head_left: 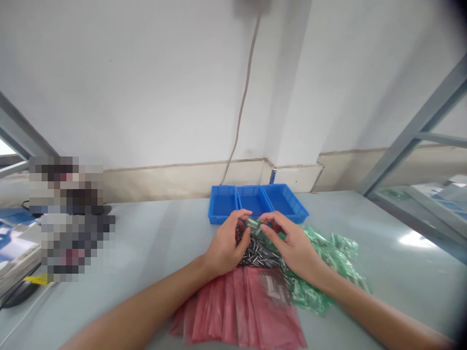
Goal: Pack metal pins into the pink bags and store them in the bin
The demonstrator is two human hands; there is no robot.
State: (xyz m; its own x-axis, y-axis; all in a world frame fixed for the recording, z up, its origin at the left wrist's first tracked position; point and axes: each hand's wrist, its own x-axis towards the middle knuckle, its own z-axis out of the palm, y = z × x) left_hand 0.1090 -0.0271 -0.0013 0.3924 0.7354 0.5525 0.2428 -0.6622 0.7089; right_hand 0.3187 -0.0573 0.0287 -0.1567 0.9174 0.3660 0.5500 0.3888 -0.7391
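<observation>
My left hand [225,245] and my right hand [294,248] meet in the middle, fingers and thumbs closed on a small green plastic packet [254,225] with pale parts inside. Under the hands lies a heap of short metal pins or screws [257,256]; their exact kind is too small to tell. Several pink plastic bags [233,311] overlap in front of the heap, and whitish parts show through the rightmost one. Beside and beneath my right forearm spread several more green packets [328,255].
Three blue trays [210,209] stand side by side behind my hands, against the wall. A cable [244,92] hangs down the wall behind them. At the left of the grey table [153,253] are a blurred-out area, a yellow item [38,279] and cords. Metal frames [412,126] rise at both sides.
</observation>
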